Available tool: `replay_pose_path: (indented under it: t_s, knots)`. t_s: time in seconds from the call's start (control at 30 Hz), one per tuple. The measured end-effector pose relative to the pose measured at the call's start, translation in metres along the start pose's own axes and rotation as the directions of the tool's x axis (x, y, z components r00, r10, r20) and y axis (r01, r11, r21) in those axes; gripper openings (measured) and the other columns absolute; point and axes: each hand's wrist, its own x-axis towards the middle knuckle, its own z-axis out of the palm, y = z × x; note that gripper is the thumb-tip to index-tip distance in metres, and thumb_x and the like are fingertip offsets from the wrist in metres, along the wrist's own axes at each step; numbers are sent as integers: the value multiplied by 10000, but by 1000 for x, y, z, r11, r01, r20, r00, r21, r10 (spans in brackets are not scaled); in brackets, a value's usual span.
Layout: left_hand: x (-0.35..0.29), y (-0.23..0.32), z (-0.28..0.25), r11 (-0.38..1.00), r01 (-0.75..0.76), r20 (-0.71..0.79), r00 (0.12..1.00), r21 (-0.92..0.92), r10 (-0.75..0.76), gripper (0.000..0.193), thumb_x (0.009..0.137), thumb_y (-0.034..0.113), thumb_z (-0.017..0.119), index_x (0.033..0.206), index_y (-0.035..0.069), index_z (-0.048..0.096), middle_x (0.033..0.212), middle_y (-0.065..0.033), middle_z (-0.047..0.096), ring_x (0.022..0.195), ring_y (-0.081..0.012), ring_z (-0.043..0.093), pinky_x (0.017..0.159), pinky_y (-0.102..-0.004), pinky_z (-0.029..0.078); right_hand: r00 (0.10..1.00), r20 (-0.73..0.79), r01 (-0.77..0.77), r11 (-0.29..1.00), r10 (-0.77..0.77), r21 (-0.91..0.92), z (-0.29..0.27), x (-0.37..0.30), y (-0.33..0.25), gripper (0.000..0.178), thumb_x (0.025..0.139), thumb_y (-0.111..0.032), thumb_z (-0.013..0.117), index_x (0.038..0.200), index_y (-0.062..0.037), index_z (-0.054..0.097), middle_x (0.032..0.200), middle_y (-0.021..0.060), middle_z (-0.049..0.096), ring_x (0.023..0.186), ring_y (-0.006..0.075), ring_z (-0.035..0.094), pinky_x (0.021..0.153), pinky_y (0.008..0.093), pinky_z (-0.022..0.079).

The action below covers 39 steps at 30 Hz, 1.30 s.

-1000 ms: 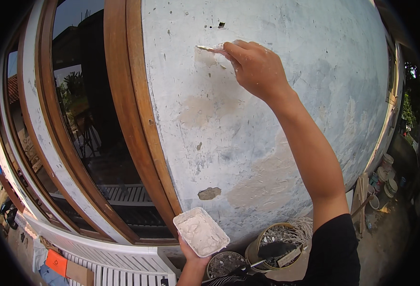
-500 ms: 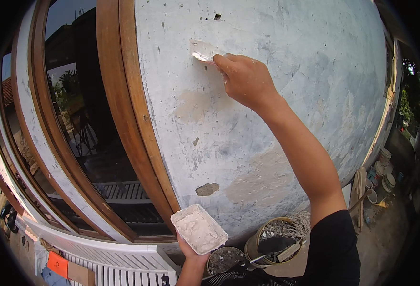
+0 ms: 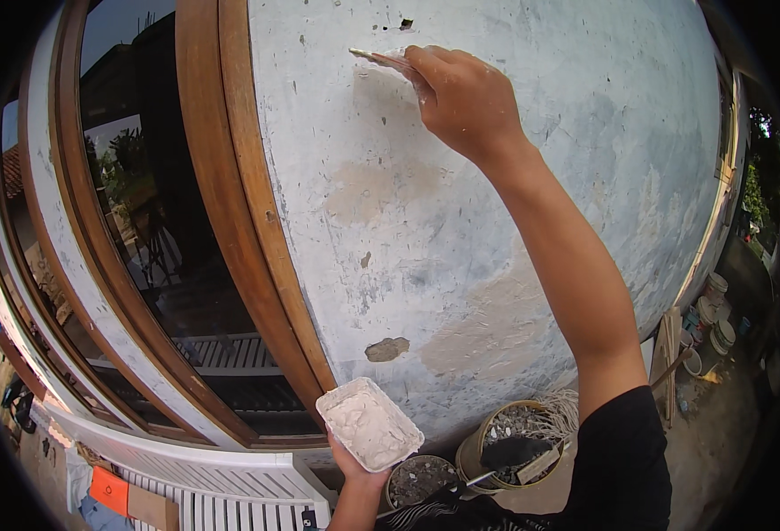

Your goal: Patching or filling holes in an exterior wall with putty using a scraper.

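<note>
My right hand [image 3: 471,99] is closed around a putty knife [image 3: 377,58], whose blade appears edge-on against the upper part of the white, scuffed wall [image 3: 531,168]. Just below the blade, a faint smear of filler [image 3: 374,88] covers the wall, and a small dark hole [image 3: 406,25] sits above it. Low in front of me, my left hand [image 3: 354,465] holds up a shallow rectangular tub [image 3: 340,434] from beneath. Pale pinkish-white putty [image 3: 372,423] fills it. Most of that hand's fingers are hidden by the tub.
A brown wooden window frame [image 3: 230,177] borders the wall on the left. Below it stands a white slatted bench [image 3: 230,482]. Buckets of rubble [image 3: 474,456] stand at the wall's foot, with wooden strips [image 3: 668,367] and more pails [image 3: 722,336] at the right.
My right hand and the putty knife have moved slightly up the wall. The blade has turned from showing its flat face to nearly edge-on. The tub stays almost still.
</note>
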Motion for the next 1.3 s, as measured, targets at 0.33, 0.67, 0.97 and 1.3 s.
replay_pose_path:
  t_s: [0.33,0.67,0.97,1.3]
  knots:
    - [7,4,-12,999,-25,-3,1000,-19,25,627,1005,562,358,1443,139,509,1395,-101,593,1233,-361,594,1031,-558,481,983,100,164,978,-151,-132,30,-38,-28,126,869,-66,664,986,-92,705,955,55,733,853,223,719,640,359,597]
    - [7,1,-1,1000,-4,24,1000,-22,4,618,1001,548,381,1440,134,512,1389,-102,598,1219,-359,605,1022,-560,491,969,218,-166,957,114,238,-6,-17,-15,124,911,-86,615,1005,-66,693,901,130,733,836,317,701,663,444,552]
    - [4,1,1,1000,-19,18,1000,23,18,602,1002,549,372,1418,145,534,1363,-92,616,1213,-344,609,1022,-538,493,951,223,-250,955,212,159,20,6,-1,136,938,-141,609,1002,-50,686,891,171,727,816,389,686,735,452,553]
    - [3,9,1,997,-75,-3,997,9,75,601,1008,546,355,1421,144,528,1370,-93,609,1215,-348,606,1027,-543,489,972,76,-235,935,223,266,-17,39,6,194,925,-158,587,927,20,662,870,256,693,849,435,675,734,498,523]
